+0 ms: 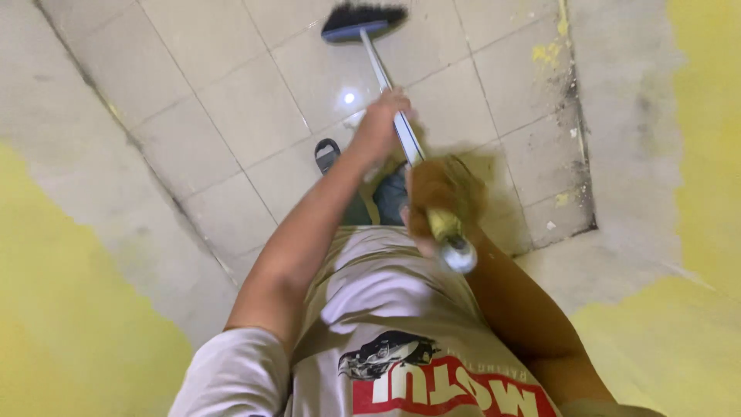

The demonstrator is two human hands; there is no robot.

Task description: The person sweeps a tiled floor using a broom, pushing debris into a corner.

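Observation:
A broom with a dark bristle head (363,19) and a long pale handle (378,66) reaches out over the tiled floor. My left hand (380,123) grips the handle partway down. My right hand (436,202) is closed around the handle's upper end, just below its rounded metal cap (459,255). The bristles rest on the tiles near the top of the view. My white shirt with a red print fills the bottom of the frame.
The floor is pale square tiles (231,100). Grey and yellow walls (69,309) rise close on the left and right (695,154), with yellow paint spatter on the tiles at the right. A dark sandal (326,153) shows on the floor below my arms.

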